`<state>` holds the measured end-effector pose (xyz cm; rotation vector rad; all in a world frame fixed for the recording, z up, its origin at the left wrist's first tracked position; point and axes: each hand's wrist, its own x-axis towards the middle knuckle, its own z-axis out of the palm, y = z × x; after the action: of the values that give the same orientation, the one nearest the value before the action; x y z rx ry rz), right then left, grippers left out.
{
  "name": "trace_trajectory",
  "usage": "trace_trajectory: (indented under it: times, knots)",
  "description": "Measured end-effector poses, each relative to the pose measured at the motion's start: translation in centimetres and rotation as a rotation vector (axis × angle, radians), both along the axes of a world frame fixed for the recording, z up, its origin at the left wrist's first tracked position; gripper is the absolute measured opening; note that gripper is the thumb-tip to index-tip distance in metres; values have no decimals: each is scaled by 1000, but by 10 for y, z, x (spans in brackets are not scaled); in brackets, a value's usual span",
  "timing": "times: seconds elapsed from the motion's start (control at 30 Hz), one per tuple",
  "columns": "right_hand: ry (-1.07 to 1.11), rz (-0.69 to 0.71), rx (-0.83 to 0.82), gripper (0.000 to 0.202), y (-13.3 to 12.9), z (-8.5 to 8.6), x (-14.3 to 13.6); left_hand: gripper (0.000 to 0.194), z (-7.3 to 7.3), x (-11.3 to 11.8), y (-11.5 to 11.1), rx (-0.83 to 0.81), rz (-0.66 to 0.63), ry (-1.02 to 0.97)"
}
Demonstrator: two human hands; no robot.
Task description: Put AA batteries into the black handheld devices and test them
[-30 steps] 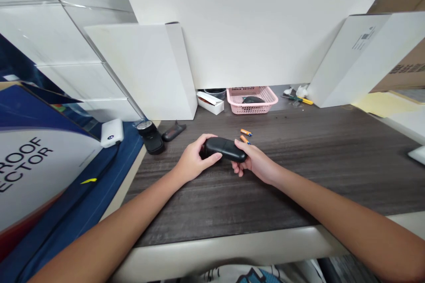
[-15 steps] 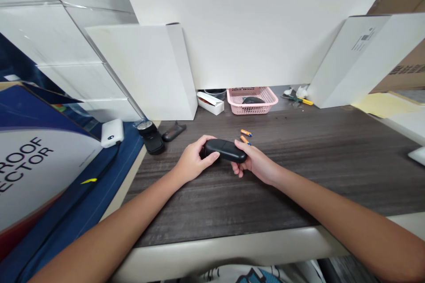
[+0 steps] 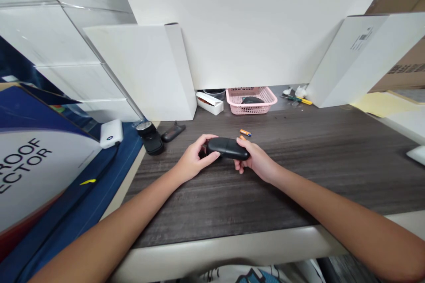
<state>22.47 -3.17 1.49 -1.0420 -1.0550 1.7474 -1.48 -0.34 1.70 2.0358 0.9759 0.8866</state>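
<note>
A black oblong device (image 3: 223,147) with rounded ends and a thin seam across its top is held above the table between both hands; its exact kind does not show. My left hand (image 3: 195,155) grips its left end, thumb along the near side. My right hand (image 3: 257,159) closes on its right end, thumb on top and fingers curled underneath. Just beyond the device lies an orange battery (image 3: 246,133), and a second battery (image 3: 242,138) is mostly hidden behind my right thumb.
Left on the dark wood table (image 3: 206,208) are a black lamp-like device (image 3: 151,138) and a small black piece (image 3: 173,133). At the back stand a small white box (image 3: 210,103), a pink basket (image 3: 251,108) holding a dark object, and a yellow-handled tool (image 3: 304,101).
The device and my right hand have shifted slightly to the right and up, now covering most of the nearer battery. Both hands keep their hold.
</note>
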Motion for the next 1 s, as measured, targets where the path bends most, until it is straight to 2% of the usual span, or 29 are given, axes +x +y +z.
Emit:
trace_trajectory:
  times: [0.23,0.7,0.9,1.0]
  knots:
    - [-102,-36,84,50,4,-4,2,56,3,1,-1,-15,4,35]
    - [-114,-55,83,48,6,-6,2,56,3,1,-1,20,20,113]
    - [-180,-55,186,47,5,-4,4,59,1,1,-2,39,29,131]
    - [-157,-53,127,50,2,-3,2,55,3,1,-2,63,19,123]
